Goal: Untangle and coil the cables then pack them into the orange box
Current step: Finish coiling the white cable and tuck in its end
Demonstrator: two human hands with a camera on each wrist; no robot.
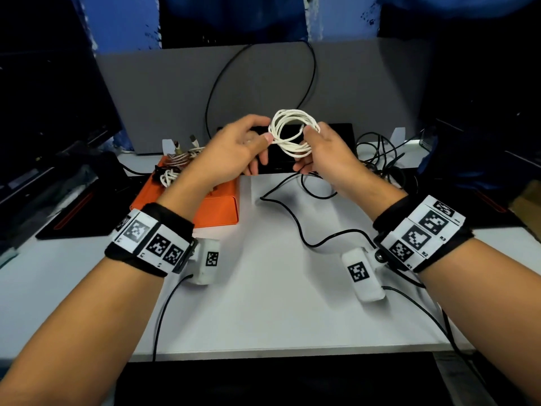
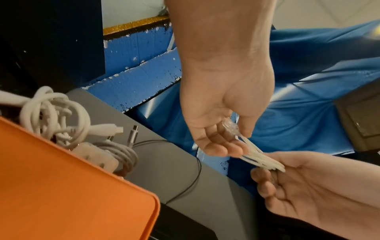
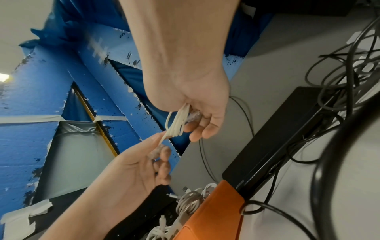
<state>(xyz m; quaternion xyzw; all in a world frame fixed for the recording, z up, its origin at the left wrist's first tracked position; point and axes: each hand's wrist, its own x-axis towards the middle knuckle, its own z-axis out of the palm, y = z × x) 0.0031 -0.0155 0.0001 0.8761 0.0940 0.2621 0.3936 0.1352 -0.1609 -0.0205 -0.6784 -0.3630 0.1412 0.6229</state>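
Observation:
A white cable (image 1: 294, 148), wound into a small coil, is held up above the table between both hands. My left hand (image 1: 268, 131) pinches the coil's left side with thumb and forefinger. My right hand (image 1: 313, 131) grips the right side, fingers curled round the strands. In the right wrist view the right hand (image 3: 195, 126) clasps the bundled strands (image 3: 177, 121) and a clear plug. The left hand (image 2: 232, 142) also holds a clear plug. The orange box (image 1: 216, 212) lies open below left, with a braided coil (image 1: 178, 158) and a white coil (image 1: 168, 177) at its far end.
A loose black cable (image 1: 295, 221) snakes over the white table. A tangle of black cables (image 1: 380, 159) lies at the right rear beside a flat black device (image 1: 342, 133). A grey partition (image 1: 175, 89) closes the back. Dark monitors stand at the left.

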